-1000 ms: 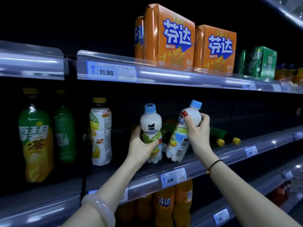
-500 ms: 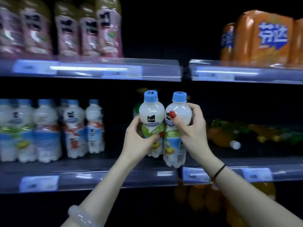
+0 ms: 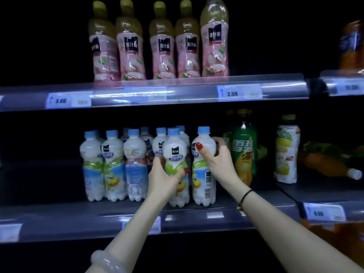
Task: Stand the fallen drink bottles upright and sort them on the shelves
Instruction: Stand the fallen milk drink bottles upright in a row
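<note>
Upper-shelf price tag (image 3: 239,93) reads 3.50; pink btls (image 3: 214,39) labelled 美汁源; green btl (image 3: 243,152) 雪碧.

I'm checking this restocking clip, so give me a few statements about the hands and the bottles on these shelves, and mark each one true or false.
1. The left hand holds a white bottle with a blue cap. True.
2. The right hand holds a green bottle. False: it holds a second white bottle; the green one stands just to its right.
3. The pink bottles on the upper shelf lie on their sides. False: all five stand upright.
4. An orange bottle lies on its side at the far right. True.
</note>
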The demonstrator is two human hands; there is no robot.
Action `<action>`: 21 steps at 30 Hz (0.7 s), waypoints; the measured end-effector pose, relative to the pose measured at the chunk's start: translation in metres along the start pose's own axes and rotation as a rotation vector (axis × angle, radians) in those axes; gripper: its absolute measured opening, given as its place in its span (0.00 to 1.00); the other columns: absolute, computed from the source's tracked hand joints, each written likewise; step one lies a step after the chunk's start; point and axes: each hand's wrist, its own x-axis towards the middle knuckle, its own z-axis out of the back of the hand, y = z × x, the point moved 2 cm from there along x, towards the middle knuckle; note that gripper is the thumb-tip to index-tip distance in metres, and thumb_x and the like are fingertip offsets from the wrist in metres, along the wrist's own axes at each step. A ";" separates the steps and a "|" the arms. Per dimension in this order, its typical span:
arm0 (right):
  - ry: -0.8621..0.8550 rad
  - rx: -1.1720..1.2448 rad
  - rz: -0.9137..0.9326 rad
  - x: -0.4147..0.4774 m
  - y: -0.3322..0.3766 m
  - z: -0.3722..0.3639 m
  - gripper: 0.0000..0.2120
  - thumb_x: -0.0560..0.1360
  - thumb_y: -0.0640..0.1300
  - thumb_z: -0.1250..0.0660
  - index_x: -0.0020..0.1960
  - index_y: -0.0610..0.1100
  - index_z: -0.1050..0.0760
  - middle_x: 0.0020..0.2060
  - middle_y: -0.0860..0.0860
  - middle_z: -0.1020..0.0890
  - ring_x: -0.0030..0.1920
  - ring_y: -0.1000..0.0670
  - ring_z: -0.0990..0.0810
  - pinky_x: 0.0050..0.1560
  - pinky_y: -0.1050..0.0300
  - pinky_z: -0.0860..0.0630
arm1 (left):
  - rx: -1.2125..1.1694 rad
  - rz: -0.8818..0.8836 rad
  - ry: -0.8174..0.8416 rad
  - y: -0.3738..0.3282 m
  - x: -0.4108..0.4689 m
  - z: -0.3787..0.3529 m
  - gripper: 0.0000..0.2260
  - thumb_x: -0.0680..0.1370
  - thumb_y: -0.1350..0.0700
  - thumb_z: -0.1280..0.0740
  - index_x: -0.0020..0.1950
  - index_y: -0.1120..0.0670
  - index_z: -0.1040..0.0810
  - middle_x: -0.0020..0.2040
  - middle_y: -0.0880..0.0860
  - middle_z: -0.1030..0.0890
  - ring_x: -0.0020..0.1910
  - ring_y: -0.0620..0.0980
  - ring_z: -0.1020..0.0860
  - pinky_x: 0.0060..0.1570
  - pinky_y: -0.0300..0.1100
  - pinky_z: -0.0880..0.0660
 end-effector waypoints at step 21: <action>0.179 0.082 -0.260 -0.012 -0.039 -0.050 0.25 0.76 0.58 0.38 0.70 0.51 0.35 0.60 0.53 0.21 0.60 0.53 0.22 0.63 0.53 0.25 | 0.098 0.015 -0.015 0.037 0.015 0.005 0.26 0.73 0.57 0.31 0.67 0.57 0.38 0.54 0.53 0.26 0.53 0.51 0.25 0.48 0.40 0.31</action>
